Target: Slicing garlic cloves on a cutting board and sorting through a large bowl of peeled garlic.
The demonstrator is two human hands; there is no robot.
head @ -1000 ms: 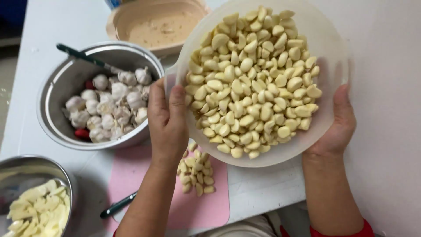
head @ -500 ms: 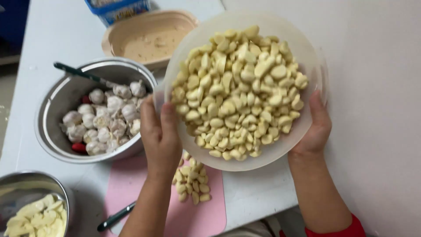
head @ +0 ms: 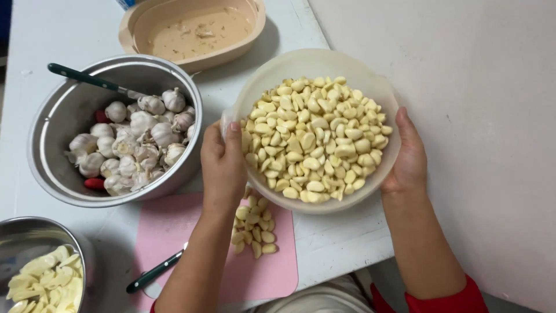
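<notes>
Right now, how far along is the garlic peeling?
Done: a translucent bowl heaped with peeled cloves. In hand: left hand and right hand hold it up by the rim. Left: whole garlic bulbs in the steel bowl, loose cloves on the pink board.

Both forearms rise from the bottom edge of the view, bare, the right one showing a red sleeve cuff near the lower right corner. The left hand point(head: 223, 165) is raised in front of the body, palm turned to the right, thumb lying up along the rim of the translucent plastic bowl point(head: 272, 69) and the fingers curled out of sight beneath it. The right hand point(head: 408, 159) mirrors it on the opposite side, palm facing left, thumb pointing upward against the bowl's wall, fingers wrapped underneath. The wrists are roughly level, elbows tucked near the table's near edge, hands well apart.
</notes>
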